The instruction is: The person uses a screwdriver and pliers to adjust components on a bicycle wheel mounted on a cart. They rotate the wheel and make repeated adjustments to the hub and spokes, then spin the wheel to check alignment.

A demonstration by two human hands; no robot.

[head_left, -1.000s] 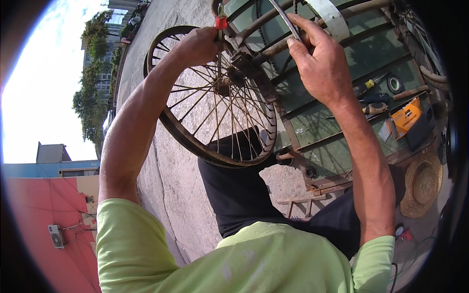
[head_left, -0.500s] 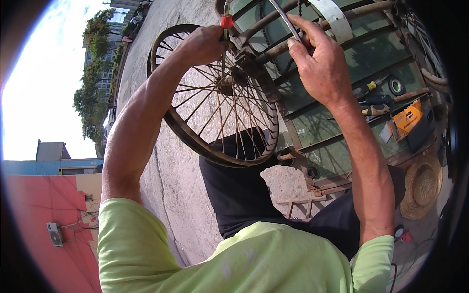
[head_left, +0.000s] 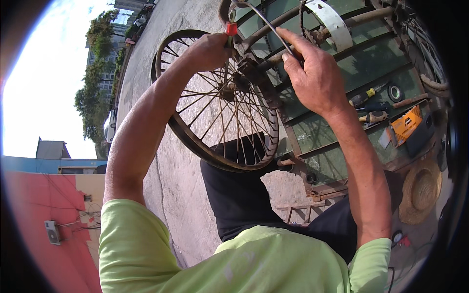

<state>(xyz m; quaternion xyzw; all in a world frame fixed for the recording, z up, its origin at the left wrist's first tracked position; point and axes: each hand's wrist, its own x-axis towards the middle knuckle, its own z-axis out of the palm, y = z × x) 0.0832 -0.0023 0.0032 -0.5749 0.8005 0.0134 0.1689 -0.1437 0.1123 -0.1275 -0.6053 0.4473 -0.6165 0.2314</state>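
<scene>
Near the top centre, my left hand (head_left: 211, 52) is closed around red-handled pliers (head_left: 231, 28), whose metal end points up beside the rusty frame. My right hand (head_left: 315, 73) grips the lower end of a slim metal wrench (head_left: 266, 22), which slants up and left toward the pliers. The far end of the wrench meets the frame close to the picture's top edge, too small to read clearly. Below my left hand a spoked wheel (head_left: 195, 141) with a worn tyre leans beside the rusty metal frame (head_left: 273, 61), partly over my dark-trousered leg.
Green slatted panels (head_left: 317, 115) of the cart lie right of the wheel. On them are screwdrivers (head_left: 369, 95), a tape roll (head_left: 394, 92), an orange box (head_left: 406, 124) and a dark flat case (head_left: 421, 134). A white curved guard (head_left: 337, 29) and straw hat (head_left: 420, 193) are at the right.
The view has shifted slightly, so wheel and cart sit a little lower. The wrench's far end now shows near the pliers. Both hands keep their grips.
</scene>
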